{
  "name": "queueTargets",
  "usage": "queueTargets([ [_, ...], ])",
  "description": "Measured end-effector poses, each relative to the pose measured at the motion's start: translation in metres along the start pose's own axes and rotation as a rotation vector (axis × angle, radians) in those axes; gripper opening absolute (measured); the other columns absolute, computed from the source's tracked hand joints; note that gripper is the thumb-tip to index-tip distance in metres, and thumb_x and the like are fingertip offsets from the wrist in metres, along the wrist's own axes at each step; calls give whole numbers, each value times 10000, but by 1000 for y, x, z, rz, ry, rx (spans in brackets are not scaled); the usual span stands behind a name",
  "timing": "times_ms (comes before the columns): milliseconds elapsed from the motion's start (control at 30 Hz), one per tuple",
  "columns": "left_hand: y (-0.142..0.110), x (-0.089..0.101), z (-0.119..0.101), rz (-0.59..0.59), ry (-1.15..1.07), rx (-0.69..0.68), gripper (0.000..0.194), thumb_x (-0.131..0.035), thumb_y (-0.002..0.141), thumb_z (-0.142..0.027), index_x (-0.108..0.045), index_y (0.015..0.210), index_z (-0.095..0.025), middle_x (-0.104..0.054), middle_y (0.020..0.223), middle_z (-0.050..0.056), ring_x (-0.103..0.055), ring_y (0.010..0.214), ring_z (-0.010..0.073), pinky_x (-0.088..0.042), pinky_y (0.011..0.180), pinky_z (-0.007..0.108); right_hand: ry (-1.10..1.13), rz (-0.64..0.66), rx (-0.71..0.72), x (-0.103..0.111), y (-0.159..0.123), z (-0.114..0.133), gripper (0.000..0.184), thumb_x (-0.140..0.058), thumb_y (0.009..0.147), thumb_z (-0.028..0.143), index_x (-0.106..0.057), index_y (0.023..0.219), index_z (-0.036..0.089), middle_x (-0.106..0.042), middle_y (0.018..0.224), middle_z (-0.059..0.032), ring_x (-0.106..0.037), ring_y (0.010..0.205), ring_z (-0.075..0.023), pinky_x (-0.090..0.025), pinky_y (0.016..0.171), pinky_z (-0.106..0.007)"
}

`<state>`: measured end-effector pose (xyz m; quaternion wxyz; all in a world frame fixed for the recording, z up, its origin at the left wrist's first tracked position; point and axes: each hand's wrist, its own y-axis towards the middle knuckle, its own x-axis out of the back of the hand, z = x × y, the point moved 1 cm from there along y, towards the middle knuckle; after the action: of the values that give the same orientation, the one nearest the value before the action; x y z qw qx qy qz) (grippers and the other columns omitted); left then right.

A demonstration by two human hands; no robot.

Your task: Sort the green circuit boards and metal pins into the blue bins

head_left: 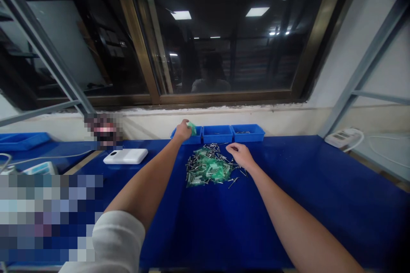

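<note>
My left hand (183, 131) is reached out to the left one of three small blue bins (196, 140). Its fingers are closed on a small green plastic bag (192, 128) at the bin's opening. To the right of a heap of thin metal pins (192, 164), which look like rivets, my right hand (240, 155) is held low with its fingers curled together. What they hold, if anything, is too small to make out. Several green plastic bags (214, 169) with white labels lie on and among the pins.
The middle bin (218, 135) and the right bin (246, 134) stand in line along the wall, metal pins visible in both. On the blue tabletop (218, 230) lies a white power bank (126, 156) to the left. A white device with a cable (344, 137) sits at the right.
</note>
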<state>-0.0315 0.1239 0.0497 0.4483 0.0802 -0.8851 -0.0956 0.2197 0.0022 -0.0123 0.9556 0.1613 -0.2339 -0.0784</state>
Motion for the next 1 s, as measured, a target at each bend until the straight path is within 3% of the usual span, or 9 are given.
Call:
queueTargets([
  [133,0,-3,-2,22,239,-124,222,-496,815,-284,-606,974,-175,-678,907,128,-618,912,241,-442,828,347,-5,11,-24,-1,-1,1,237,-562,743,385,-698,794,198,-705,837,-55,-627,800,-211,-455,720,-312],
  [233,-11,-4,-3,16,329,-136,272,-462,828,-366,-648,834,-167,-661,966,172,-592,979,321,-398,877,467,-5,4,-27,0,-1,1,256,-555,750,411,-697,796,203,-702,811,-49,-624,779,-211,-448,699,-308],
  [367,-39,-2,-7,-190,202,-205,303,-406,856,-354,-638,961,-189,-608,1124,144,-527,1079,313,-376,905,488,-20,-18,-29,0,0,-1,334,-516,772,482,-686,772,194,-680,717,-38,-607,692,-199,-435,652,-297],
  [500,-72,8,-10,-260,-5,-224,263,-445,841,-322,-629,956,-174,-621,1064,113,-532,1062,255,-401,921,396,2,-39,-28,-3,3,-4,399,-479,790,525,-686,762,185,-671,699,-31,-605,711,-194,-438,686,-290],
  [633,-94,14,-4,-209,-137,-199,240,-514,801,-293,-620,963,-152,-631,1028,113,-564,1013,247,-422,908,387,4,-60,-11,-5,2,1,405,-470,800,519,-685,784,176,-674,712,-25,-604,716,-186,-440,692,-281],
  [733,-102,6,6,-140,-210,-220,257,-521,804,-289,-606,1010,-160,-640,1025,100,-588,977,239,-445,884,382,-67,-72,37,-3,0,7,362,-474,812,481,-685,815,186,-684,780,-36,-601,755,-191,-436,713,-290],
  [867,-105,-10,15,-92,-181,-362,251,-496,825,-290,-608,1016,-172,-639,1047,91,-580,1003,237,-436,908,380,-243,-23,164,0,-4,11,287,-534,791,426,-682,885,198,-678,868,-56,-575,851,-206,-414,807,-330],
  [1000,-109,-19,15,-31,-67,-482,266,-445,858,-320,-622,1005,-187,-636,1057,86,-561,1035,245,-412,937,382,-383,87,204,-3,-7,10,365,-558,776,468,-667,999,200,-648,982,-82,-524,950,-236,-384,857,-379],
])
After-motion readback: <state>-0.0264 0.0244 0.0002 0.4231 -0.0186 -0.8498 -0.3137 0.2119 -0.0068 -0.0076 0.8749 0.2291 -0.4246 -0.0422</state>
